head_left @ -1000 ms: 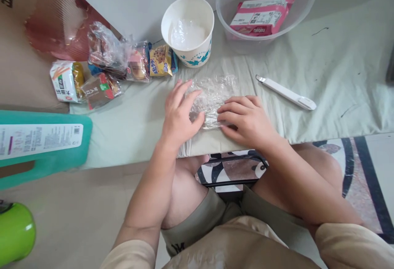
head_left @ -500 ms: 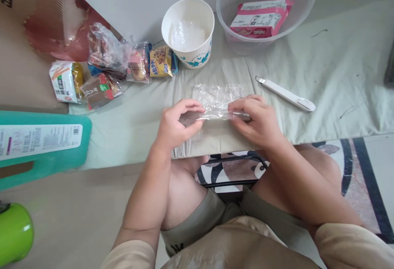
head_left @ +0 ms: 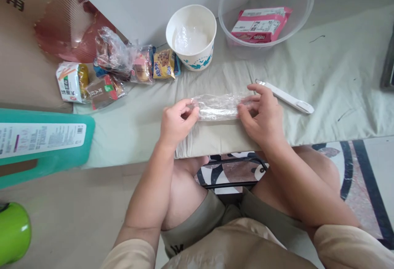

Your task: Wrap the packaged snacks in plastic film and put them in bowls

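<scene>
A clear plastic bag [head_left: 217, 108], crinkled and folded into a wide strip, lies crosswise near the front edge of the cloth-covered table. My left hand [head_left: 177, 123] pinches its left end between thumb and fingers. At the right end, my right hand [head_left: 261, 117] has its thumb and bent fingers on the plastic, with the index finger raised. Just beyond that hand lies a white utility knife [head_left: 286, 96], its tip partly behind my fingers. Behind the bag stands a white paper bucket [head_left: 197, 62] with teal leaf prints and crumpled clear plastic inside.
A clear round tub [head_left: 226, 31] at the back holds a pink wafer packet [head_left: 261, 25]. Several wrapped snacks [head_left: 107, 90] cluster at the left, beside a cardboard box [head_left: 18, 55]. A teal plastic container [head_left: 88, 137] and a green object [head_left: 15, 232] are at far left.
The bag's far part has been folded toward me, making a flatter, narrower strip. My right hand has shifted slightly right and its index finger has lifted.
</scene>
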Demonstrator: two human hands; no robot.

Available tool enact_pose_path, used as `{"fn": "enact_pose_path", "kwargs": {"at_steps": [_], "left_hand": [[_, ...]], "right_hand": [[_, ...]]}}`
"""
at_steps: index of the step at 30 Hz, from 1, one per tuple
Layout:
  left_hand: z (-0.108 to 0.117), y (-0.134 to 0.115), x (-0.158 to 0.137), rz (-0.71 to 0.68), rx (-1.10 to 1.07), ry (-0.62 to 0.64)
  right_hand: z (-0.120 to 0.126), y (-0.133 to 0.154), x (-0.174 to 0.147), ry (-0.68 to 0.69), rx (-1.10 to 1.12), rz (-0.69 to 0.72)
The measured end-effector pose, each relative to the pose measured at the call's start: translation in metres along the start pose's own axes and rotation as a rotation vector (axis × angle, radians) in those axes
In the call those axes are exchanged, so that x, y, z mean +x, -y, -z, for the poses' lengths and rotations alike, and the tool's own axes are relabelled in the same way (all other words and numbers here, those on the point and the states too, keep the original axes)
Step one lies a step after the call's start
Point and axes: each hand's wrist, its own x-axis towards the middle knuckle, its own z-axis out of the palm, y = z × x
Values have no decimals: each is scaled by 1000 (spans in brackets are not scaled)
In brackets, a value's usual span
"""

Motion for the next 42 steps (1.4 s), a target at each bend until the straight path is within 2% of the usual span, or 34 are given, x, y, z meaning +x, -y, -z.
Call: {"fn": "enact_pose_path", "kwargs": {"at_steps": [3, 7, 10, 11, 13, 15, 19, 22, 26, 28, 30, 33, 35, 36, 38, 42], "left_hand": [[-1, 1, 1, -31, 167, -67], [-3, 3, 2, -40, 275, -82], [-3, 6, 2, -111, 308, -144], [-3, 6, 2, -138, 316, -156], [-2, 8, 1, -167, 323, -140], [-2, 10, 2, -164, 328, -112], [-4, 11, 0, -123, 395, -150], [-6, 2, -4, -218, 442, -174], [-11, -16, -6, -366, 453, -15], [-13, -20, -6, -348, 365, -13], [-15, -21, -6, -254, 145, -35], [-18, -23, -8, 29, -363, 42], [-22, -26, -9, 203, -624, 113], [-25, -28, -10, 249, -692, 134], [-31, -33, -9, 260, -715, 182], [-36, -40, -7, 176, -626, 312]], "right_hand": [[-3, -2, 0, -5, -33, -9], [-3, -6, -3, -73, -72, -30], [0, -5, -6, -155, -103, 89], [0, -4, -6, -128, -115, 172], [0, 0, -7, 12, -157, 343], [-2, 3, -6, 128, -216, 417], [-6, 5, -3, 93, -262, 307], [-6, 5, -2, 57, -208, 284], [1, 6, 0, 58, -30, 357], [5, 4, 0, 54, 130, 414], [8, -1, 1, 33, 293, 402], [10, -7, 1, 7, 424, 245], [10, -10, 1, 85, 458, 180], [10, -9, 1, 141, 471, 182], [10, -7, 2, 230, 482, 200], [11, 4, 3, 215, 451, 92]]}}
